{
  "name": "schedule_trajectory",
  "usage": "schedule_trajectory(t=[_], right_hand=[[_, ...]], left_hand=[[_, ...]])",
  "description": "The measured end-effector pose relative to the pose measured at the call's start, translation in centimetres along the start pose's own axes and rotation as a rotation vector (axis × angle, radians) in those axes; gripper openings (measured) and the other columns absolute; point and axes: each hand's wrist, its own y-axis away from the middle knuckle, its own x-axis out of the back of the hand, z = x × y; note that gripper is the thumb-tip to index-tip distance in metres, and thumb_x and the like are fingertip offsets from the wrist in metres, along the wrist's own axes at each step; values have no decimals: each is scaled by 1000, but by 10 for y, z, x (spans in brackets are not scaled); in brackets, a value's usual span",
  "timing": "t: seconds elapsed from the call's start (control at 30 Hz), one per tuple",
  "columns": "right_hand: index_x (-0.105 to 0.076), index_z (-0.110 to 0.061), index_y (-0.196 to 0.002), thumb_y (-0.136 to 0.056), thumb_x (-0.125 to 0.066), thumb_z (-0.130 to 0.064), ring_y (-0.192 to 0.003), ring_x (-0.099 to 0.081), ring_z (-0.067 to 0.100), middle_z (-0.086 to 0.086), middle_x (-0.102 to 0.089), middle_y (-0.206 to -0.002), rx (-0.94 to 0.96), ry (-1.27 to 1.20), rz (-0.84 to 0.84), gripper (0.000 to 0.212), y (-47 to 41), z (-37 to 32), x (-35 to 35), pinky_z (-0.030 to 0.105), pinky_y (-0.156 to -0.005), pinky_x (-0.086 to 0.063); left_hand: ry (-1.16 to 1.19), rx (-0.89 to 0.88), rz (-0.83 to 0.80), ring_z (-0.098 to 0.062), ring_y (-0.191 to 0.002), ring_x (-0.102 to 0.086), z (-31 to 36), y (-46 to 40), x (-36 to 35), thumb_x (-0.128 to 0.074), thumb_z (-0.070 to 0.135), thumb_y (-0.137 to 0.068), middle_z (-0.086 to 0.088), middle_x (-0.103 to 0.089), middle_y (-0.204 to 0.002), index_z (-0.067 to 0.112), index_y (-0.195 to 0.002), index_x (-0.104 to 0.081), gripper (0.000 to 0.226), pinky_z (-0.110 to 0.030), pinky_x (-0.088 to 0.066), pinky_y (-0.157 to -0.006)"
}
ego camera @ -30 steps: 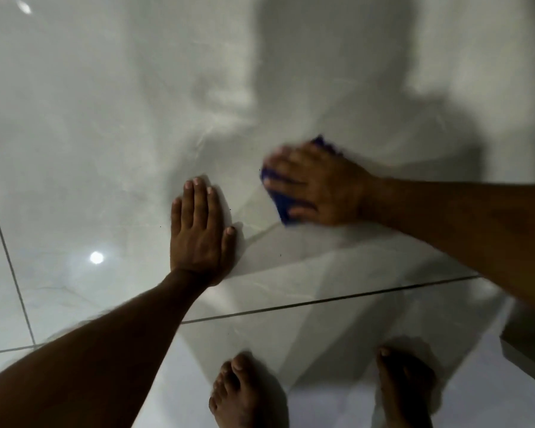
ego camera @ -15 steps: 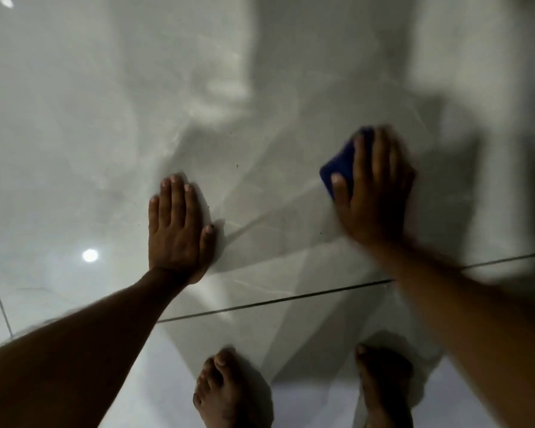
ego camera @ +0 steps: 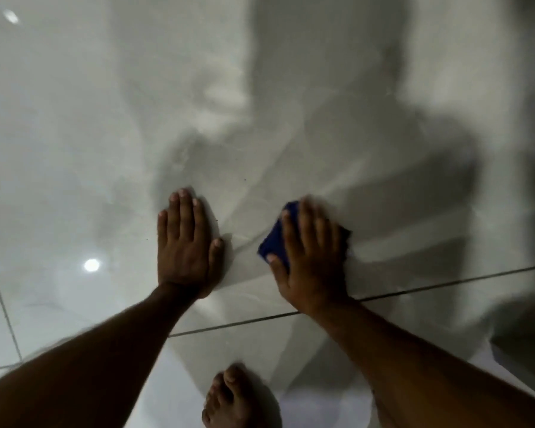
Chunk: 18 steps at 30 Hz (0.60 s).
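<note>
The blue cloth [ego camera: 275, 240] lies mostly hidden under the flat right hand [ego camera: 312, 257] pressing it; the left hand [ego camera: 184, 245] rests flat, fingers straight, on the floor [ego camera: 74, 149].

Right hand [ego camera: 312, 267] lies on the cloth [ego camera: 274, 242], seemingly flat on the floor [ego camera: 105, 149], beside left hand [ego camera: 184, 248].

Nothing to read here: no lettering, label, brand or number shows on the blue cloth [ego camera: 274, 242] or the floor tiles [ego camera: 74, 149].

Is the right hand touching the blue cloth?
Touching. The head view shows the right hand lying flat on the dark blue cloth, with its fingers spread across it.
</note>
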Motion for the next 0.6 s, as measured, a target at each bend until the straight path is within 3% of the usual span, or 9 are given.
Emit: schedule_trajectory(t=[0.07, 0.17, 0.23, 0.33, 0.4, 0.47, 0.53, 0.6], right_hand=[[-37, -12, -151, -94, -47, -50, -147, -27, 39, 17, -30, -160, 198, -2, 9, 69, -39, -19, -2, 54, -117, -23], [-41, -13, -149, -93, -48, -46, -147, -29, 36, 14, -32, -160, 146, 18, 92, 66, -134, -63, -4, 52, -115, -23], [-39, -13, -149, -93, -47, -45, -147, -27, 35, 13, -30, -161, 159, 43, 82, 66, -150, -81, -9, 52, -116, -22], [-34, -13, -151, -93, -49, -44, -147, -26, 37, 13, -29, -161, 388, 112, -12, 67, -64, -47, -13, 55, -118, -20], [-28, -15, -153, -93, -49, -46, -149, -21, 36, 11, -25, -163, 620, 187, -176, 71, 4, -11, -3, 54, -119, -16], [-32, -17, -152, -94, -45, -49, -148, -26, 35, 11, -28, -162, 815, 201, -242, 67, -4, 14, 1, 52, -118, -18], [-41, -16, -148, -94, -44, -50, -143, -35, 38, 13, -35, -158, 773, 199, -150, 64, -65, -3, 0, 52, -114, -26], [-45, -14, -146, -93, -44, -48, -142, -37, 39, 15, -38, -157, 523, 162, -15, 63, -139, -44, -2, 51, -111, -28]], left_hand=[[1, 11, -5, -35, -153, 2, -2, -1, 0, -22, 45, -97, -27, -11, -162, -3, -153, -13, 74, -51, -4, -124], [-1, 19, -29, -37, -153, -2, -4, 0, -1, -20, 45, -97, -26, -10, -162, -2, -153, -13, 73, -51, -6, -124], [7, 22, -33, -37, -153, -5, -5, 0, 0, -22, 43, -97, -26, -13, -162, -3, -153, -16, 73, -51, -8, -124], [30, 23, -29, -39, -151, -10, -3, -3, 5, -27, 39, -96, -28, -17, -160, -5, -151, -22, 71, -54, -14, -122], [30, 19, -36, -37, -152, -7, -2, -2, 5, -25, 39, -96, -27, -14, -161, -4, -152, -19, 71, -55, -14, -122], [29, 12, -31, -35, -153, -3, -5, 1, 1, -23, 40, -97, -26, -11, -161, -3, -153, -15, 71, -54, -12, -122], [21, 4, -9, -36, -153, -4, -8, 1, -4, -25, 39, -96, -28, -13, -161, -4, -152, -17, 71, -55, -12, -122], [27, 4, -7, -36, -153, -4, -8, 0, -4, -27, 38, -94, -28, -14, -161, -4, -152, -17, 72, -54, -10, -123]])
